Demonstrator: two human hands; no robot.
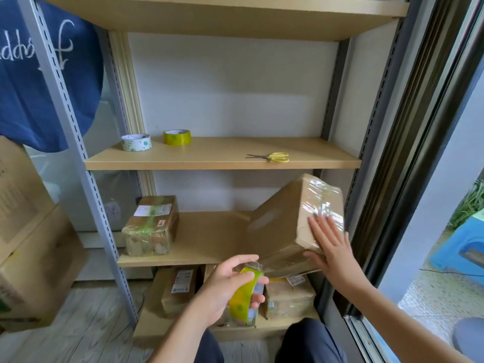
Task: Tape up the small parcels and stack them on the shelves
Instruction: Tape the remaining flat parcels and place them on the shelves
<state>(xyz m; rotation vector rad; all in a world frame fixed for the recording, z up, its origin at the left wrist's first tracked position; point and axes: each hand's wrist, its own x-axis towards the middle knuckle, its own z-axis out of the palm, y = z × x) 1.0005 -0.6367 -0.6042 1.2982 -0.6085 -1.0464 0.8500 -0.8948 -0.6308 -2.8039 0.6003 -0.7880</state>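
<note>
Both forearms are bare from the bottom edge of the view up to the wrists, with no sleeves, watch or rings showing. The left hand (227, 284) and right hand (331, 247) wear no gloves. At six o'clock, the two knees are covered by dark navy cloth trousers (311, 341).

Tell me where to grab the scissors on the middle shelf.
Take the scissors by the yellow handle loops, reaching from the right front. They lie flat near the shelf edge, with closed blades pointing left and handles toward the right, away from the tape rolls.
</note>
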